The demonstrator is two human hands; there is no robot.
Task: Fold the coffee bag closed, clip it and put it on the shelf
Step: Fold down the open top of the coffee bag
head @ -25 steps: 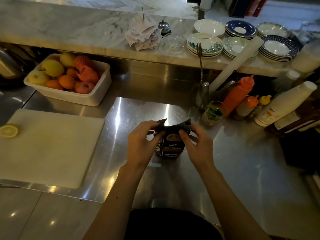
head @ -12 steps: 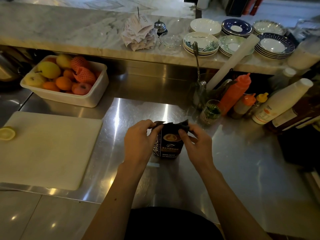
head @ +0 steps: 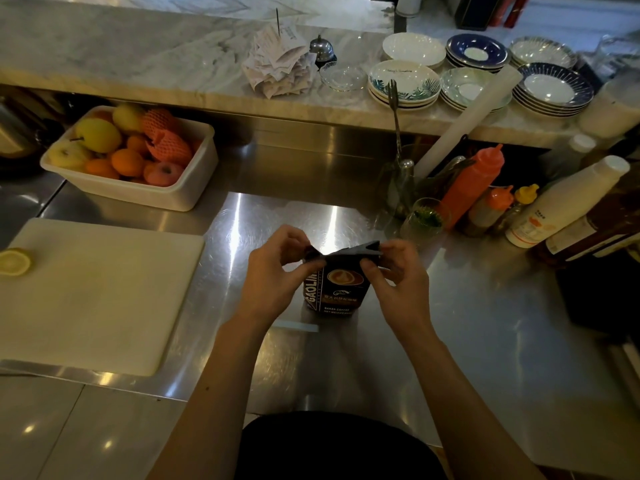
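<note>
Standing upright on the steel counter, one dark coffee bag sits between two bare hands. The left hand pinches the bag's top left corner, fingers curled over it; the right hand pinches the top right corner between thumb and fingers, so the top edge is pressed flat. A pale strip lies on the counter just in front of the bag; whether it is a clip cannot be told.

One white tub at the back left holds apples, oranges and two fruits in orange foam netting. One white cutting board lies to the left with one lemon half at its left edge. Four squeeze bottles cluster at the right, beside a glass with something green inside. Six stacks of plates sit on the marble ledge behind.

Bare steel lies open around the bag and toward the near edge.
</note>
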